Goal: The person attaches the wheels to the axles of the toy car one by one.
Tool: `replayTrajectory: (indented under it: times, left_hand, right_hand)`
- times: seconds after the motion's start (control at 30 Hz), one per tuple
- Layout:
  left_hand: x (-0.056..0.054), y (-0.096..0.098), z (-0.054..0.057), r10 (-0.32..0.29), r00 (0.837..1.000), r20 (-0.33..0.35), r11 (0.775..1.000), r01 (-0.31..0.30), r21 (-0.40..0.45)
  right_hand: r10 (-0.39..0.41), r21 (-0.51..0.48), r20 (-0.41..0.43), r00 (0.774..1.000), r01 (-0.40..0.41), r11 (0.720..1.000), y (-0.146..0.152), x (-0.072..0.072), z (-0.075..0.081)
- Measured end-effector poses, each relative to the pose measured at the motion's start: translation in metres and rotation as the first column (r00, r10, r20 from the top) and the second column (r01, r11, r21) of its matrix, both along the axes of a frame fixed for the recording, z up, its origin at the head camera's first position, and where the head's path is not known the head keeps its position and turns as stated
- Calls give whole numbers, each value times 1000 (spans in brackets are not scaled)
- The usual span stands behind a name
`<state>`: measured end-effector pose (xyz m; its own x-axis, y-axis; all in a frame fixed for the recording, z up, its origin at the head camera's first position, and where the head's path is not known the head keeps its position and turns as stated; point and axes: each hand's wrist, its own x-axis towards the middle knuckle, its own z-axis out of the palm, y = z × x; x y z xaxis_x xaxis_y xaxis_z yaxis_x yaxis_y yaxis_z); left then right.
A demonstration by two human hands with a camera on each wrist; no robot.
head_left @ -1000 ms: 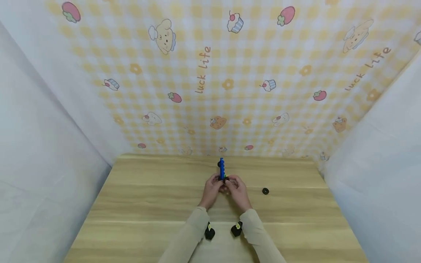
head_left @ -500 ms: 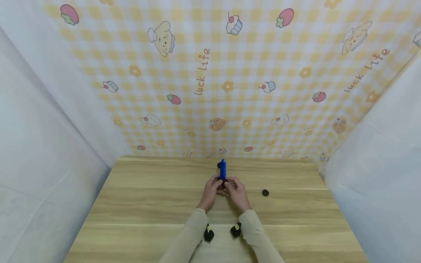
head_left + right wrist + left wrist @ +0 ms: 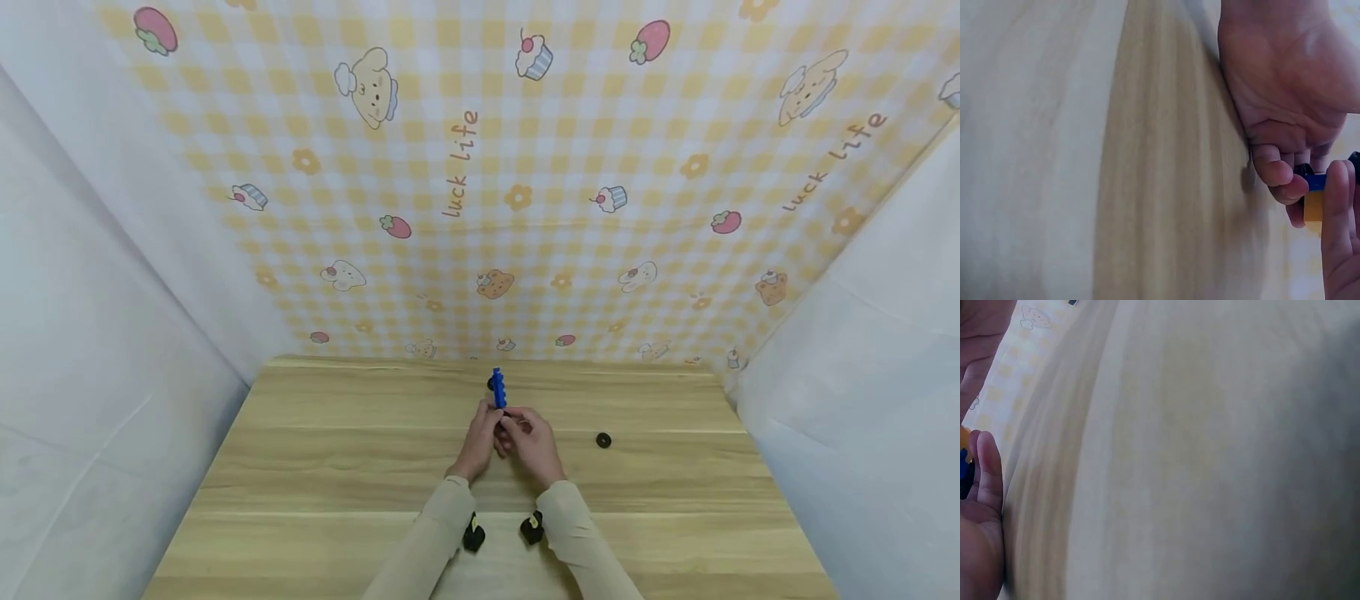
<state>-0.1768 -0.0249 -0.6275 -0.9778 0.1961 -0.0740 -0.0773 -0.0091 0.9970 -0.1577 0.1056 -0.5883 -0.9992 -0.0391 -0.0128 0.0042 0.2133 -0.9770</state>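
Both hands meet at a small toy car [image 3: 499, 390], brick-built with a studded blue body and standing on end in the head view. Its far end carries a black wheel [image 3: 491, 384]. My left hand [image 3: 477, 439] grips the near end from the left, thumb on top. From the other side my right hand [image 3: 535, 446] pinches the black wheel at that same end, mostly hidden by its thumb and fingers. In the right wrist view a yellow block [image 3: 1313, 207] shows against the blue part, between the fingertips of both hands. The left wrist view catches only a sliver of blue.
A loose black tyre [image 3: 603, 440] lies flat on the wooden table [image 3: 337, 467], right of the hands. Behind the table hangs a yellow checked cloth [image 3: 517, 167]. White cloth walls [image 3: 105, 333] flank both sides. Black camera units [image 3: 473, 533] sit under the wrists.
The toy car has shifted slightly left and tilted. My right hand has moved left and closer over its near wheel, which was more visible before. The loose tyre stays put.
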Motion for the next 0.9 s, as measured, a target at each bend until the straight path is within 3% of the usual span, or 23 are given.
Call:
replayTrajectory:
  times: [0.17, 0.33, 0.47, 0.63, 0.77, 0.83, 0.9]
  left_hand:
    - [1, 0, -1, 17, 1000, -18, 1000, -18, -18]
    - [2, 0, -1, 52, 998, -41, 996, -54, -73]
    - [2, -3, 1, 38, 999, -35, 997, -41, -72]
    - [9, -9, 25, 11, 999, -44, 995, -15, -96]
    - [15, -9, 41, 43, 997, -71, 988, -53, -148]
    - [15, -8, 40, 62, 995, -74, 986, -72, -153]
    - [11, -7, 30, 72, 996, -61, 987, -80, -140]
  right_hand:
    - [-1, 23, -3, 1000, 1, 1000, -6, 0, 3]
    - [-33, -20, 16, 999, 33, 999, -12, 1, 0]
    - [-55, -28, 51, 997, 56, 998, -15, 3, 1]
    - [-43, 37, 30, 999, 42, 998, -15, 1, 6]
    - [-41, 80, 52, 998, 37, 996, -16, -1, 11]
    - [-36, 79, 76, 996, 29, 996, -16, -2, 12]
    - [-33, 53, 104, 994, 28, 998, -16, -3, 13]
